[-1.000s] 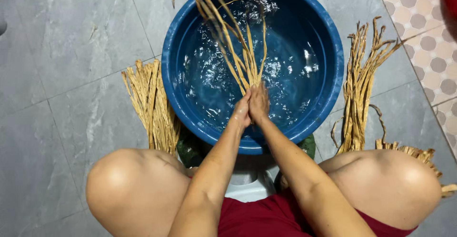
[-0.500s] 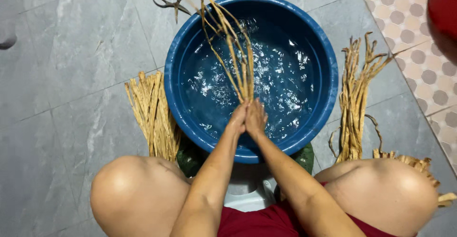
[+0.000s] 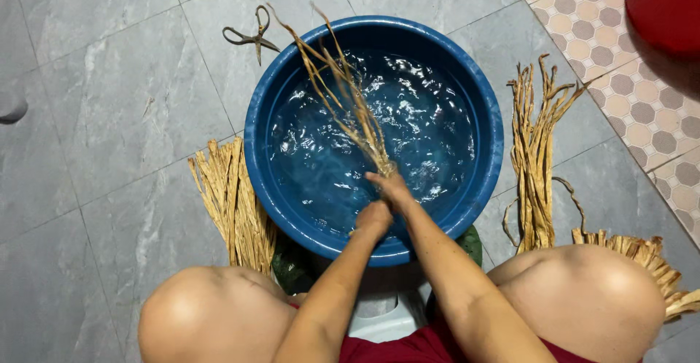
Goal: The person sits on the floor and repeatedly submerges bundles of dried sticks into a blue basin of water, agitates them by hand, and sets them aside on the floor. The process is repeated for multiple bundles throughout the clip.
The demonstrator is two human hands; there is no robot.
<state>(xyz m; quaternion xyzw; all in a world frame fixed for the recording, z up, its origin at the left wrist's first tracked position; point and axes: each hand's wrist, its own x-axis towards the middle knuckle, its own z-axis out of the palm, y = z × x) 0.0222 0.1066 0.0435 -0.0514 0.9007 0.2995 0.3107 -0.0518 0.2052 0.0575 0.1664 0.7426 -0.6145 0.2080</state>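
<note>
Over the round blue plastic basin (image 3: 481,210) of water, your hands (image 3: 383,201) now sit nearer, both apparently clenched around the wet tan fibre strands (image 3: 343,93), whose tips have swung leftward.

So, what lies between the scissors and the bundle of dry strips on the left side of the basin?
In the head view, only bare grey floor tile lies between the scissors and the left bundle; the blue basin borders that stretch.

red round thing (image 3: 667,5) cut by top-right edge, dried strips (image 3: 660,272) run off right edge, stool (image 3: 379,315) mostly hidden
</note>
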